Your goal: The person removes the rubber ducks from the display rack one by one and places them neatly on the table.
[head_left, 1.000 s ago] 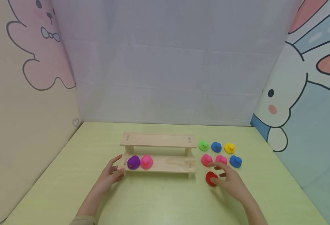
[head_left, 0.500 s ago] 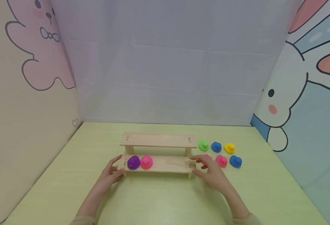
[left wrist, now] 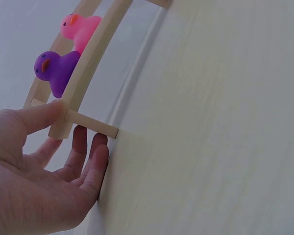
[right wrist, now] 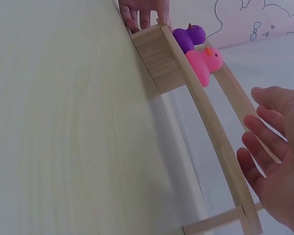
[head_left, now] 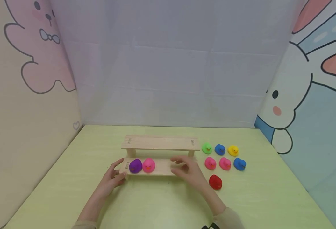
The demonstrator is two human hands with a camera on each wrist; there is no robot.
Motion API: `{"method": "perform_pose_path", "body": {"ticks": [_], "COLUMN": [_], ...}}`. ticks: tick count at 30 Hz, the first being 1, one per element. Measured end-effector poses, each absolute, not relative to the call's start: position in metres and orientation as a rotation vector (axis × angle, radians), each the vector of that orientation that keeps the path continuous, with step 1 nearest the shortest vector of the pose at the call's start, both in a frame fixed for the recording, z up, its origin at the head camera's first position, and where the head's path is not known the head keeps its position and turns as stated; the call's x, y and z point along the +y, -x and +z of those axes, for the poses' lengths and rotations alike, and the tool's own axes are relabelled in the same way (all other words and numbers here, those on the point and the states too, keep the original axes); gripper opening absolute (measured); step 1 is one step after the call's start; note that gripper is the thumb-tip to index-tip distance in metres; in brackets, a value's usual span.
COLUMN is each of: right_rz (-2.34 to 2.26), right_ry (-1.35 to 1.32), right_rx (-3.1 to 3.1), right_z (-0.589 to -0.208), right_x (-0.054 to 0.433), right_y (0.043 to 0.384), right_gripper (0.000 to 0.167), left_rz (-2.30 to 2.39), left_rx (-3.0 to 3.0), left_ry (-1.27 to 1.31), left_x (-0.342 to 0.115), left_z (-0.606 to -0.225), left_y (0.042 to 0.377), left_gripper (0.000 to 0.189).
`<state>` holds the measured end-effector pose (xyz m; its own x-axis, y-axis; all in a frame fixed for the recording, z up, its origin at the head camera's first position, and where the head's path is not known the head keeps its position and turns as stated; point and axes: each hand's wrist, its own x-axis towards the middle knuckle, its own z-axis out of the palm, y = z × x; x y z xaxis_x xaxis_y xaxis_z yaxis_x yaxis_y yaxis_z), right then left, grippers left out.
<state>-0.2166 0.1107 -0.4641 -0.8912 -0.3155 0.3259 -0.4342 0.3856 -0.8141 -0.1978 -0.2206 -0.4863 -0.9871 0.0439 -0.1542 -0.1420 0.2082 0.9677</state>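
Observation:
My left hand (head_left: pixel 113 177) holds the left end of the two-tier wooden rack (head_left: pixel 160 142) at its lower step. In the left wrist view its thumb lies on the rack's edge, with other fingers by the support below. On that step sit a purple rubber duck (head_left: pixel 135 166) and, right beside it, a pink rubber duck (head_left: pixel 149 165). My right hand (head_left: pixel 192 175) hovers over the right half of the lower step, hiding part of it. Its fingers are slightly bent and apart, and the right wrist view (right wrist: pixel 279 152) shows nothing between them.
Right of the rack stand a green duck (head_left: pixel 207 148), blue duck (head_left: pixel 220 149) and yellow duck (head_left: pixel 233 150). Before them are two pink ducks (head_left: pixel 210 163) and another blue one. A red duck (head_left: pixel 215 182) lies nearest me. A white sheet (head_left: pixel 168 79) hangs behind the table.
My right hand has moved left from beside the red duck to above the lower step, leaving that duck on the table. My left hand has stayed at the rack's left end.

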Motion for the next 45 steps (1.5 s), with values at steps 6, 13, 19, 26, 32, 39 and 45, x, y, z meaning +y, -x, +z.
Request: {"method": "perform_pose_path", "body": {"ticks": [6,13,19,26,32,39,45], "right_rz": [1.586,1.548,1.555,1.6,1.632,1.536,1.509], "right_ry": [-0.736,-0.804,-0.848,-0.911,-0.899,-0.904,-0.892], "right_rx": [-2.451,-2.467,-2.504,-2.484,-2.428,-2.497,-2.522], "right_z": [-0.467,-0.469,-0.463,-0.466,-0.472,-0.475,-0.475], "right_x": [0.084,0.059,0.046,0.038,0.04,0.039,0.034], "right_y": [0.22,0.227,0.233,0.241,0.244,0.246,0.246], "right_gripper": [0.037,0.038,0.04,0.041,0.04,0.043,0.038], "left_rz": [1.878,1.882,1.888,1.907,1.904,1.898,1.881], "left_rx": [2.331,2.334,2.335,2.328,2.337,2.336,2.332], "left_ry": [0.092,0.098,0.08,0.079,0.091,0.095,0.092], "left_x": [-0.223,-0.224,-0.223,-0.222,-0.222,-0.222,-0.221], "left_z": [-0.487,-0.486,-0.488,-0.49,-0.49,-0.492,-0.493], "left_y": [0.196,0.195,0.197,0.198,0.199,0.199,0.201], "left_gripper": [0.063,0.063,0.063,0.063,0.063,0.064,0.064]}}
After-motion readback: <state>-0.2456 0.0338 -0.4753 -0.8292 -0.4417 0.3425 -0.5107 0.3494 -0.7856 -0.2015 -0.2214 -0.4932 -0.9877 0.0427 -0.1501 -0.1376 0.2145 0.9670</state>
